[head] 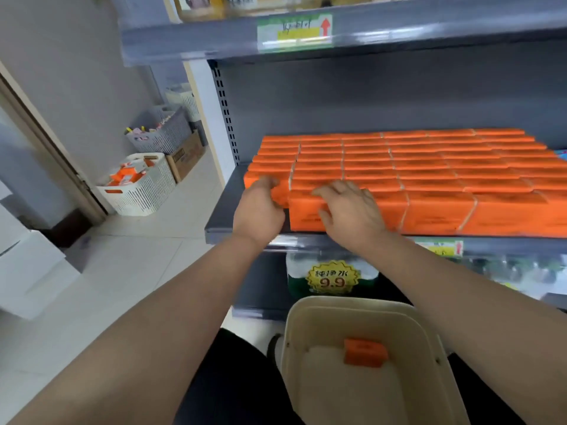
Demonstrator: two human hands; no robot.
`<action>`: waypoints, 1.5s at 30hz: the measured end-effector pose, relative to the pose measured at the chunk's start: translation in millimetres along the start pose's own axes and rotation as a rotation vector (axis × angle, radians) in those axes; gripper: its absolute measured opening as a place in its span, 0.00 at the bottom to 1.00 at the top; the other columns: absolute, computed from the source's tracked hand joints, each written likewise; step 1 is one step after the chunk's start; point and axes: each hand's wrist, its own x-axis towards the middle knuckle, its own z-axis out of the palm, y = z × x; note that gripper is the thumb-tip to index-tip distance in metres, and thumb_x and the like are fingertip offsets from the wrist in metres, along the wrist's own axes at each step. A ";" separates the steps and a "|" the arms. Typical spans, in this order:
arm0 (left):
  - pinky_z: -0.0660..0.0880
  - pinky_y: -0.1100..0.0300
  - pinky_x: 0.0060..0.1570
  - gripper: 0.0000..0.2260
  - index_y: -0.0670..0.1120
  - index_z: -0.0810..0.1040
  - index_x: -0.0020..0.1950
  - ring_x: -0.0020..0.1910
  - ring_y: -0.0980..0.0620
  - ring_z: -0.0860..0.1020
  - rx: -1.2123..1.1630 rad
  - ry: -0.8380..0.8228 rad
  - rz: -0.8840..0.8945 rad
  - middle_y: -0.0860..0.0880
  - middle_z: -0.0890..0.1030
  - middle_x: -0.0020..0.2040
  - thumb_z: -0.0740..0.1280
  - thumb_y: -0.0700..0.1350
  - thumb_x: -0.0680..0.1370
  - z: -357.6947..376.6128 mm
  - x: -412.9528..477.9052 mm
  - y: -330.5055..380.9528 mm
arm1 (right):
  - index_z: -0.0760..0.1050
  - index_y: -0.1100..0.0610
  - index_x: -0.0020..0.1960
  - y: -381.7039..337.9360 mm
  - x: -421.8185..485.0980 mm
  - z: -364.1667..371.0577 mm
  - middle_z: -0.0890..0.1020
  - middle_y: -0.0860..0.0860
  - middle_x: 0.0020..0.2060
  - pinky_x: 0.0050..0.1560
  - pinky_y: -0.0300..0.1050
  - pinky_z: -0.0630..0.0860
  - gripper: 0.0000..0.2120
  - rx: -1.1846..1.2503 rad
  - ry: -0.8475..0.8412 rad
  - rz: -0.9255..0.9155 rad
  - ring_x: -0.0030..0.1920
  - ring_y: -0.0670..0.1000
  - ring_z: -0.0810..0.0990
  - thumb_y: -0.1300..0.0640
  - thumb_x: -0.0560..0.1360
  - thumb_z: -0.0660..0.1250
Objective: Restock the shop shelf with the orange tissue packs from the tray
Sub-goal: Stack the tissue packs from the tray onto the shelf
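Tissue packs in rows on the shelf, from the near edge back; left margin of the shelf bare. Left hand gripping the corner pack at near left. Right hand just right of it, lying on the front row. Tray near, below the shelf, with one loose pack in it. Water bundle under the shelf, behind the tray. Baskets and carton on the floor, far left.

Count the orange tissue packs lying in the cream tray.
1. The orange pack lies toward the far end of the tray, nearer the shelf. The tray's near end is cut off by the frame, so others may be hidden.
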 end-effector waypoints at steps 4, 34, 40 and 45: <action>0.70 0.60 0.48 0.18 0.43 0.73 0.64 0.58 0.45 0.76 0.019 -0.124 0.087 0.45 0.78 0.60 0.59 0.33 0.76 37.7 -42.9 0.9 | 0.77 0.55 0.59 27.0 -68.8 18.7 0.80 0.54 0.51 0.49 0.53 0.73 0.16 0.016 0.039 -0.042 0.53 0.58 0.77 0.60 0.72 0.68; 0.72 0.51 0.61 0.18 0.41 0.68 0.66 0.63 0.42 0.72 0.515 -1.113 -0.136 0.41 0.73 0.63 0.58 0.38 0.76 257.7 -202.2 -100.6 | 0.68 0.54 0.69 94.2 -301.2 229.3 0.71 0.56 0.64 0.61 0.46 0.68 0.23 0.129 -1.213 0.223 0.65 0.56 0.69 0.53 0.75 0.66; 0.71 0.53 0.62 0.18 0.41 0.68 0.67 0.64 0.43 0.72 0.495 -1.139 -0.195 0.41 0.73 0.64 0.59 0.38 0.77 268.7 -206.7 -114.9 | 0.69 0.53 0.67 97.8 -314.3 253.3 0.72 0.55 0.62 0.60 0.46 0.68 0.26 0.127 -1.313 0.179 0.64 0.56 0.70 0.47 0.72 0.69; 0.72 0.53 0.60 0.18 0.42 0.69 0.66 0.63 0.43 0.72 0.468 -1.133 -0.219 0.41 0.73 0.64 0.60 0.38 0.76 268.8 -208.6 -120.9 | 0.69 0.51 0.64 89.2 -320.1 266.7 0.72 0.54 0.62 0.60 0.49 0.66 0.20 0.115 -1.327 0.127 0.63 0.56 0.71 0.49 0.74 0.66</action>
